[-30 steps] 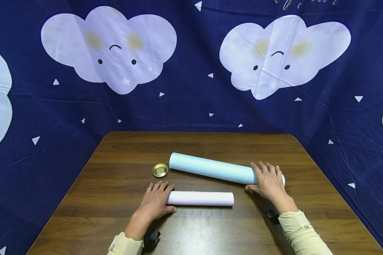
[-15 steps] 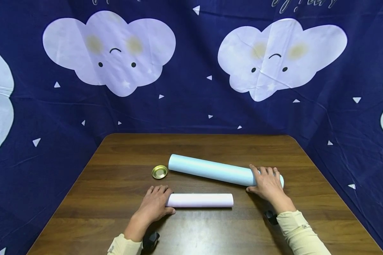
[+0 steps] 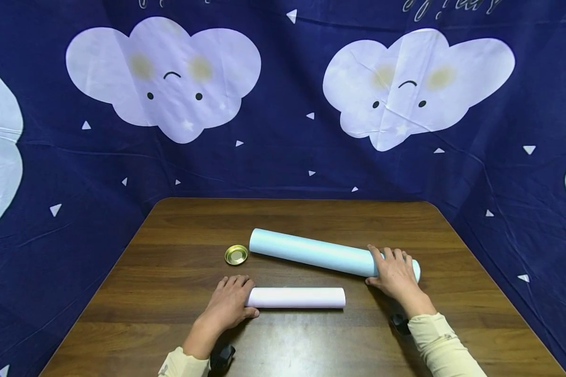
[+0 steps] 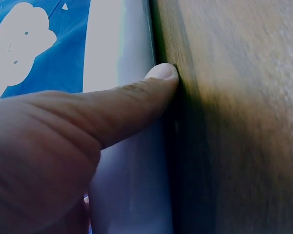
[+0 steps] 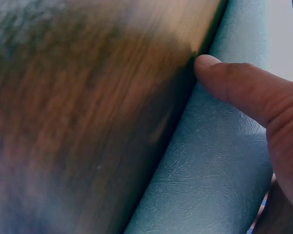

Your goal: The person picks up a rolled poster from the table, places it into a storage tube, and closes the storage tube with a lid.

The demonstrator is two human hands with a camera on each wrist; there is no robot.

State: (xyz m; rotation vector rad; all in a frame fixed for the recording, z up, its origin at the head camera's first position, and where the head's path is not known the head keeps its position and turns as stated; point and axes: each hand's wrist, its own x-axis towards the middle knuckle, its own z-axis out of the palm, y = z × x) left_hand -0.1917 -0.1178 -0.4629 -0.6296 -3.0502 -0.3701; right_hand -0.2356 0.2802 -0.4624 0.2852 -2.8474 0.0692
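A white paper roll (image 3: pixel 297 298) lies across the near middle of the table. My left hand (image 3: pixel 228 302) holds it around its left end, which is covered in the head view. In the left wrist view the thumb (image 4: pixel 132 105) lies across the roll, its tip at the near edge. Farther back, a light blue tube (image 3: pixel 311 251) slants down to the right on the wood. Near its right end my right hand (image 3: pixel 396 275) grips it, fingers over the far side. The right wrist view has that thumb (image 5: pixel 229 78) across the tube's finely creased surface (image 5: pixel 210 156).
A small gold-coloured round lid (image 3: pixel 236 255) sits just left of the tube's left end. All of this rests on a brown wooden table (image 3: pixel 292 209). Behind it hangs a dark blue cloth (image 3: pixel 283 157) printed with clouds and triangles.
The head view has tilted slightly, so everything sits a little lower in the picture. Both hands stay on the roll and the tube, with no visible movement of either along the table.
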